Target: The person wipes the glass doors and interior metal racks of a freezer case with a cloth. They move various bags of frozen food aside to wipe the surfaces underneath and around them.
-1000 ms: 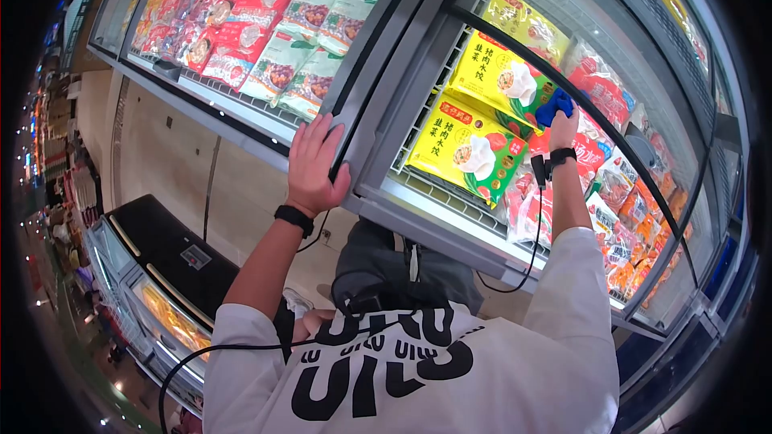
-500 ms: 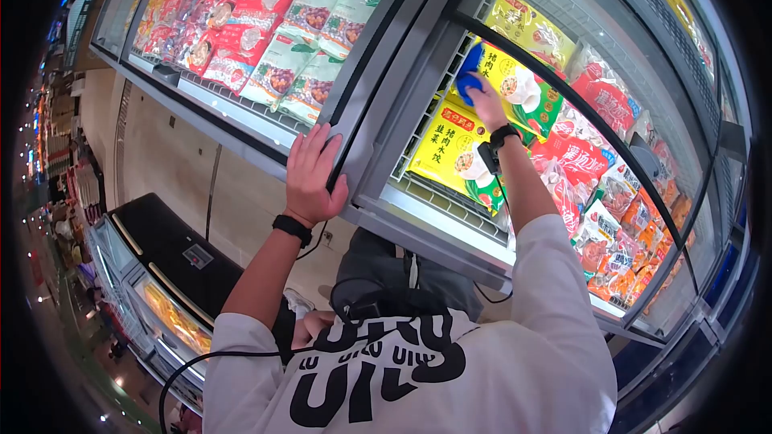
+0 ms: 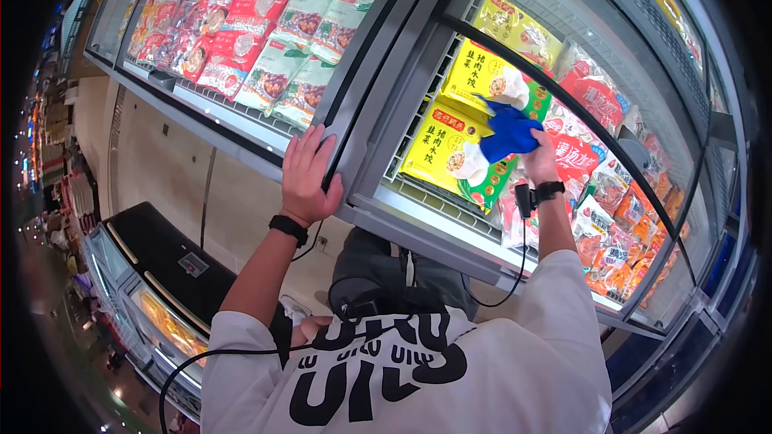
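Note:
My right hand (image 3: 540,159) reaches into the open part of the chest freezer, closed on a crumpled blue cloth (image 3: 511,135). The cloth hangs over a yellow and green dumpling bag (image 3: 438,149) and partly covers it. Just behind lies another yellow dumpling bag (image 3: 474,76). My left hand (image 3: 310,181) rests with fingers stretched out on the freezer's grey frame (image 3: 342,141), beside the closed glass section, holding nothing. Both wrists wear black bands, and a small black device with a cable (image 3: 525,249) sits at the right one.
White and green bags (image 3: 293,80) and red bags (image 3: 241,40) lie under the left glass. A dark glass-lid edge (image 3: 563,92) crosses above the right compartment. Red bags (image 3: 575,157) and orange packs (image 3: 627,249) fill its right side. A black-topped unit (image 3: 173,261) stands lower left.
My right hand has moved right and toward me with the blue cloth, uncovering the rear yellow bag. The cloth now hangs spread wider. My left hand stays on the frame.

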